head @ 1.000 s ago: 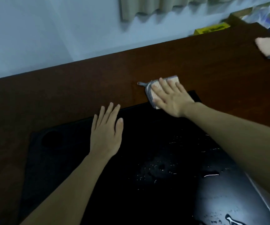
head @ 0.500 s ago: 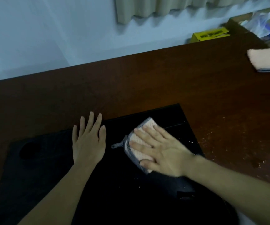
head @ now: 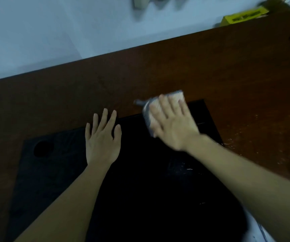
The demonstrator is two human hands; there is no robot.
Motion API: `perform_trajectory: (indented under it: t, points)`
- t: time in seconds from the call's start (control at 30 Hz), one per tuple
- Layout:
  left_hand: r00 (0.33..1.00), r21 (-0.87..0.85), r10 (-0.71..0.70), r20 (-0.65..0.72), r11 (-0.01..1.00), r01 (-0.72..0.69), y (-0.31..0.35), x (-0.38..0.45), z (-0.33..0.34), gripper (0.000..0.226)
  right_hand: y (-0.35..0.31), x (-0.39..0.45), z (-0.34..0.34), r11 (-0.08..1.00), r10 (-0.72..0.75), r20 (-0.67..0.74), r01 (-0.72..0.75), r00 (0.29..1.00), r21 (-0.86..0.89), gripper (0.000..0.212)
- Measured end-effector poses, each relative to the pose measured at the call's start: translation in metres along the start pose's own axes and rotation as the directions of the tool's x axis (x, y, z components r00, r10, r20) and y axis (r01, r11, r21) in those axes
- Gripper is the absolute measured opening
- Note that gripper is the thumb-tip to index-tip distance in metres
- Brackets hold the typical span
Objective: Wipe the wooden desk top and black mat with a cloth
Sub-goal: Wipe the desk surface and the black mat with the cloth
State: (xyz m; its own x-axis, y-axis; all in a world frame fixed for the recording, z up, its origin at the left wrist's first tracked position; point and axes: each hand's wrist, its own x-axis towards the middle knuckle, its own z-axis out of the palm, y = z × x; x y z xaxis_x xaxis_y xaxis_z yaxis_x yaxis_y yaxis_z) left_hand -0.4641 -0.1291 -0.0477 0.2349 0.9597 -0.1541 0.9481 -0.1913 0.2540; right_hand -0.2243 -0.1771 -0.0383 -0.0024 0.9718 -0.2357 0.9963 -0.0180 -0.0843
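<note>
Now the right hand [head: 174, 126], fingers flat on the cloth [head: 158, 109], is sweeping back to the black mat's [head: 140, 189] far edge. Meanwhile the left hand [head: 102, 142] is staying spread, empty, steadying it.

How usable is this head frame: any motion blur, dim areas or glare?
Head view: the right hand and its pink, grey-edged cloth are motion-smeared; the flat left hand is fairly sharp; the black mat is underexposed, with small wet glints; the yellow box is blurred.
</note>
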Motion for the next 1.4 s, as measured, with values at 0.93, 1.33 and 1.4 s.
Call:
perform_trajectory:
  t: [0.93, 1.33, 1.4]
  points:
    - [0.844, -0.011, 0.521, -0.123, 0.85, -0.526, 0.005, -0.016, -0.001, 0.058, -0.019, -0.125, 0.026, 0.994, -0.106, 0.045, 0.107, 0.993, -0.033, 0.067]
    - [0.811, -0.006, 0.569, -0.132, 0.818, -0.575, 0.003, -0.009, 0.006, 0.055, 0.063, 0.002, -0.017, 0.88, 0.459, 0.078, -0.465, 0.885, 0.097, 0.065]
    - [0.819, 0.006, 0.558, -0.134, 0.827, -0.563, 0.004, -0.011, 0.004, 0.056, 0.039, -0.011, -0.01, 0.909, 0.405, 0.071, -0.409, 0.912, 0.076, 0.066]
